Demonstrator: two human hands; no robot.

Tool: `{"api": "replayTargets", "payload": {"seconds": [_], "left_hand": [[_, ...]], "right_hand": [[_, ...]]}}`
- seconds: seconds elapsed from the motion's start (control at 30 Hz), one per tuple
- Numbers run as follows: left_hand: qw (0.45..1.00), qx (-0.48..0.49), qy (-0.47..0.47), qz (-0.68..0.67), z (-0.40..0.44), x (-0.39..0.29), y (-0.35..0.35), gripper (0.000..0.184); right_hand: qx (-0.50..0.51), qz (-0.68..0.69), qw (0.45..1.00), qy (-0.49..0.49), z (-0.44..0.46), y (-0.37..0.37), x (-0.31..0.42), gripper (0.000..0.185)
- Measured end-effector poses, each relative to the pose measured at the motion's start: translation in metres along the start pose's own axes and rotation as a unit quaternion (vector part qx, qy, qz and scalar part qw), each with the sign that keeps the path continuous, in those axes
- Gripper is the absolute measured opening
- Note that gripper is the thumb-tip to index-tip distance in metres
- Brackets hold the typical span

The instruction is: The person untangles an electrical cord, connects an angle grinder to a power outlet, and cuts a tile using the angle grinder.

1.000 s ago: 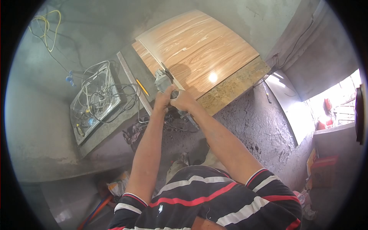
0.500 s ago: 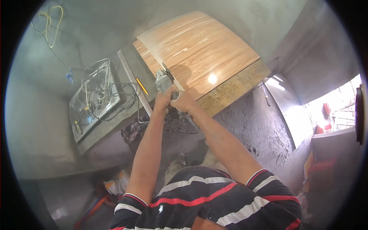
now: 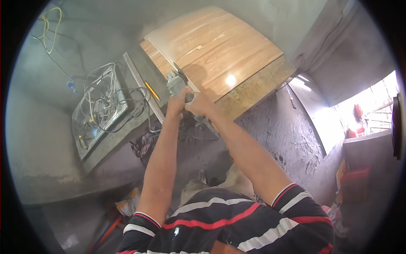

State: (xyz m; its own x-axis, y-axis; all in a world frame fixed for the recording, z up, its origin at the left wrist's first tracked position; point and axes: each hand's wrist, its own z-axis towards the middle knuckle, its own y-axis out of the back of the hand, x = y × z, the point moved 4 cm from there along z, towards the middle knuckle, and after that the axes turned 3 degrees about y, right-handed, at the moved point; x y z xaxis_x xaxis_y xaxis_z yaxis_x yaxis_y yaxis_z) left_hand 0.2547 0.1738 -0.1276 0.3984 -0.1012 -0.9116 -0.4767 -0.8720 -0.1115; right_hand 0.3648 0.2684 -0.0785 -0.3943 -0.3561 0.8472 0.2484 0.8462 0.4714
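Note:
A grey power tool with a dark round disc [image 3: 176,82] is held between my two hands. My left hand [image 3: 177,102] is wrapped round its left side, and my right hand [image 3: 200,105] grips its rear beside it. The disc stands on edge at a pale strip near the left side of a glossy wood-patterned panel [image 3: 220,46]. Dust blurs the panel's upper left. Under the panel shows a rough yellowish board [image 3: 262,86]. A perforated metal bar [image 3: 144,86] and a yellow pencil [image 3: 152,91] lie to the left of the tool.
A metal tray [image 3: 122,106] holding tangled cables stands at the left. Yellow cable [image 3: 57,31] hangs at the upper left. A pale sheet [image 3: 315,114] leans at the right, near a bright opening and a red box [image 3: 356,175]. Dark cable lies below my hands.
The panel, tray and bar appear slightly higher and further left as the view shifts. Both hands keep their hold on the tool, whose place along the strip has hardly changed.

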Motion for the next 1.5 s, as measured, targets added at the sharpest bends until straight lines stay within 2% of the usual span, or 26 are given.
{"api": "replayTargets", "payload": {"seconds": [0.1,0.2,0.27,0.3,0.37,0.4,0.5,0.57,0.7,0.77,0.83,0.9,0.97,1.13,1.2,1.27,1.33,1.4,1.5], "left_hand": [[0.999,-0.031,-0.012,0.022,-0.010,-0.007,-0.004,0.044],[0.999,-0.019,0.001,0.034,-0.014,-0.011,-0.004,0.046],[0.999,-0.014,-0.021,0.022,-0.013,-0.010,-0.005,0.046],[0.999,-0.006,-0.040,0.009,-0.015,-0.008,-0.006,0.047],[0.999,-0.009,-0.029,0.021,-0.010,-0.004,-0.003,0.047],[0.999,-0.010,-0.021,0.030,-0.008,-0.003,-0.002,0.047],[0.999,-0.017,-0.029,0.011,-0.015,-0.003,-0.006,0.047],[1.000,-0.014,-0.021,0.019,-0.017,-0.003,-0.005,0.048],[0.999,-0.008,-0.005,0.046,-0.022,-0.003,-0.005,0.050],[0.999,-0.008,0.001,0.050,-0.017,0.000,-0.002,0.050],[0.998,-0.006,0.006,0.054,-0.017,0.002,-0.003,0.050],[0.999,-0.020,-0.024,0.007,-0.021,0.000,-0.007,0.048],[1.000,-0.015,-0.015,0.003,-0.020,0.000,-0.008,0.047],[1.000,-0.014,-0.015,0.021,-0.026,-0.003,-0.006,0.044],[0.999,0.001,0.010,0.034,-0.033,-0.007,-0.008,0.052],[0.999,0.002,0.000,0.034,-0.036,-0.007,-0.008,0.052],[0.999,0.002,-0.010,0.034,-0.038,-0.008,-0.011,0.051],[1.000,-0.010,-0.002,0.019,-0.041,-0.008,-0.012,0.041],[1.000,0.002,0.001,0.014,-0.041,-0.005,-0.011,0.041]], "right_hand": [[0.006,-0.034,0.999,-0.009,0.008,-0.003,-0.004,0.063],[-0.002,-0.044,0.999,-0.015,0.005,0.000,-0.004,0.062],[-0.046,-0.029,0.998,0.014,0.009,-0.005,-0.009,0.061],[-0.043,-0.026,0.999,0.013,0.012,-0.007,-0.015,0.061],[0.022,-0.026,0.999,-0.030,0.009,-0.003,-0.013,0.069],[0.021,-0.025,0.999,-0.030,0.007,-0.003,-0.012,0.069],[-0.033,-0.029,0.999,0.009,0.005,-0.005,-0.015,0.063],[-0.026,-0.029,0.999,0.008,0.005,-0.007,-0.018,0.086],[-0.023,-0.038,0.999,0.008,0.003,-0.007,-0.019,0.085],[0.021,-0.048,0.998,-0.036,0.001,-0.005,-0.018,0.086],[0.022,-0.051,0.998,-0.032,0.001,-0.006,-0.016,0.086],[0.024,-0.053,0.998,-0.030,0.002,-0.009,-0.019,0.085],[-0.040,-0.036,0.998,0.015,0.003,-0.009,-0.019,0.060],[-0.046,-0.029,0.998,0.022,-0.005,-0.008,-0.019,0.062],[-0.052,-0.020,0.998,0.026,-0.009,-0.005,-0.014,0.062],[-0.020,-0.030,0.999,-0.015,-0.008,-0.007,-0.018,0.083],[-0.017,-0.035,0.999,-0.017,-0.008,-0.007,-0.018,0.080],[-0.012,-0.039,0.999,-0.020,-0.008,-0.006,-0.018,0.077],[-0.012,-0.044,0.999,-0.026,-0.013,-0.005,-0.016,0.070]]}}
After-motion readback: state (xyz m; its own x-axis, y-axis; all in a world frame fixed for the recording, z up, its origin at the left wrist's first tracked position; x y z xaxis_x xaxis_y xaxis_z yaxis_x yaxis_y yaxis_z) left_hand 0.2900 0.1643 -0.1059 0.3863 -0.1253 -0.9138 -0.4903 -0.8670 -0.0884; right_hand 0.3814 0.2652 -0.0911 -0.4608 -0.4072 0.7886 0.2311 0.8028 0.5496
